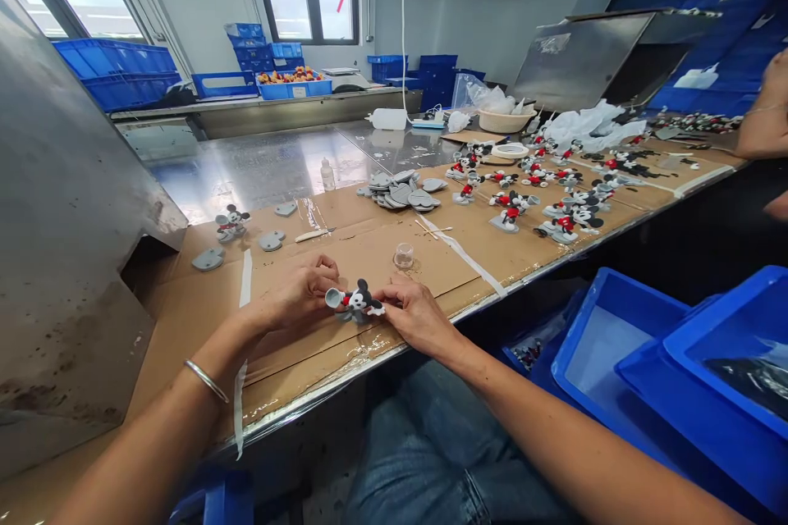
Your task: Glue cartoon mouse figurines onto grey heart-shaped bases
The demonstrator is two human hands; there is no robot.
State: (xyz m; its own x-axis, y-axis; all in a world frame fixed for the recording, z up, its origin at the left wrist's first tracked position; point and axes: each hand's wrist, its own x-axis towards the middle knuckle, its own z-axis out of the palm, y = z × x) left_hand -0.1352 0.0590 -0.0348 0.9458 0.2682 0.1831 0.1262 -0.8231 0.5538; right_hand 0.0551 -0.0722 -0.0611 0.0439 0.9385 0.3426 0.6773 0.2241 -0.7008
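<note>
A mouse figurine (pixel 358 300), black, white and red on a grey base, is between my two hands just over the cardboard near the table's front edge. My left hand (pixel 300 294) grips it at the left, beside its grey cup-shaped part. On the other side the fingers of my right hand (pixel 416 313) are closed on its edge. Behind my right hand stands a small clear jar (pixel 404 255). Loose grey heart-shaped bases (pixel 272 240) and a pale-handled knife (pixel 313 235) lie beyond my left hand. Another figurine (pixel 232 223) stands at the far left.
A heap of grey bases (pixel 403 190) lies mid-table, with cotton swabs (pixel 432 228) nearer me. Several finished-looking figurines (pixel 510 212) stand to the right. A metal housing (pixel 67 262) borders the left. Blue bins (pixel 616 344) sit below at right; another person's arm (pixel 763 119) shows far right.
</note>
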